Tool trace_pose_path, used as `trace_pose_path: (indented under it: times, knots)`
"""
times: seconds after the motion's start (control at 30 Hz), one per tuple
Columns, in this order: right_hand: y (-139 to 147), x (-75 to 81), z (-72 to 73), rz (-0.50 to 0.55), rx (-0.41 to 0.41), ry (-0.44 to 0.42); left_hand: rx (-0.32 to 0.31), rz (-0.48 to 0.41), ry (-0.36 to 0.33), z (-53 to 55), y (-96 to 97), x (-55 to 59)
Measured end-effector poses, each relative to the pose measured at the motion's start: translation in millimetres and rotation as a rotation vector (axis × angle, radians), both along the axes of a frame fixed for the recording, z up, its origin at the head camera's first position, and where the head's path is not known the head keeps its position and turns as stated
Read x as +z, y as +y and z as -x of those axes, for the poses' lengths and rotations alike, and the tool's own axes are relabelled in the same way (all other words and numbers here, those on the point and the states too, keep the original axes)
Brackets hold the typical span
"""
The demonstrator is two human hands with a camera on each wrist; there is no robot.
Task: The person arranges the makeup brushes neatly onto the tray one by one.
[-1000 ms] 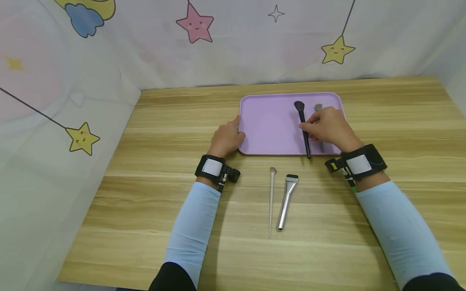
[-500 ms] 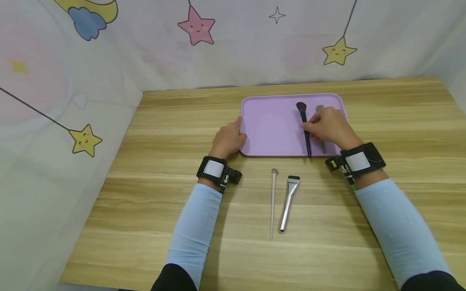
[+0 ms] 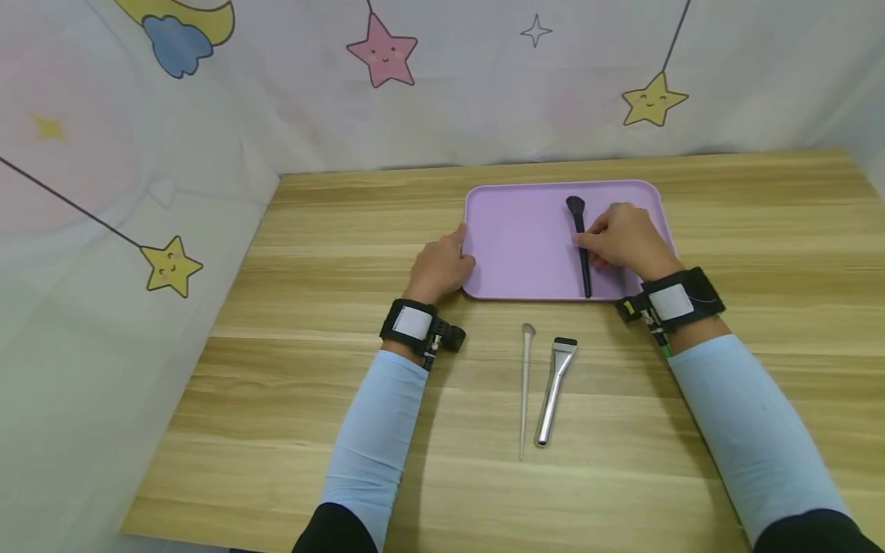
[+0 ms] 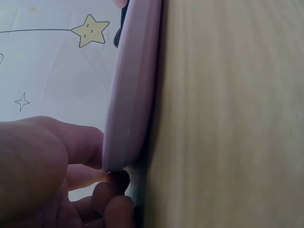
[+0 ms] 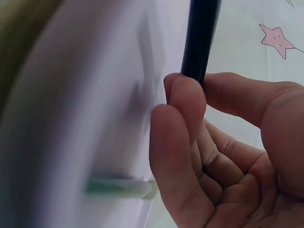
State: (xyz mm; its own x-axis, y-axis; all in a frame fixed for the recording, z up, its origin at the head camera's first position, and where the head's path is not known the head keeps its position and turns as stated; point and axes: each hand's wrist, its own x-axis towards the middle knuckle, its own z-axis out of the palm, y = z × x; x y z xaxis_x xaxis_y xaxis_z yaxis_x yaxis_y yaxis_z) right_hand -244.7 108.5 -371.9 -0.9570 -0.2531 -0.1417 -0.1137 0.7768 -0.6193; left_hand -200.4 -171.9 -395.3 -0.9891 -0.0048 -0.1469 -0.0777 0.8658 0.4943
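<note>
My right hand [image 3: 625,240] pinches a black makeup brush [image 3: 575,206] by its handle between thumb and fingertips, close over the right part of a purple tray [image 3: 515,242]. The brush head points away from me. In the right wrist view its dark handle [image 5: 202,38] rises from the fingertips, and a green-tinted brush handle [image 5: 118,188] lies on the tray below. The head view has that second brush mostly hidden by the hand. My left hand [image 3: 439,269] holds the tray's left edge, thumb [image 4: 85,142] on the rim and the other fingers curled outside it.
Nearer me on the wooden table [image 3: 311,399] lie a thin pale makeup brush [image 3: 525,384] and a silver flat-headed brush [image 3: 555,392], side by side. A white cloth [image 3: 470,115] printed with stars hangs behind the table and on its left.
The black brush has come down slightly toward the tray, still pinched by my right hand. The green brush head has become hidden behind that hand. My left hand stays on the tray's edge.
</note>
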Motion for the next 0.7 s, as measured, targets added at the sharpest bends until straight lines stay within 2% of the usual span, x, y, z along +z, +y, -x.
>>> trace_pose_path:
  times: [0.3,0.47,0.7]
  knots:
    - [-5,-3.9,-3.7,-0.039,-0.074,0.015,0.0,0.006,0.004,-0.4,3.3,1.2]
    - [-9,-6.0,-6.0,-0.072,-0.087,0.055,0.004,-0.005,0.005,-0.7,2.7,0.6]
    - [-11,-6.0,-7.9,-0.064,-0.095,0.071,0.005,0.0,0.007,-0.6,0.8,0.7]
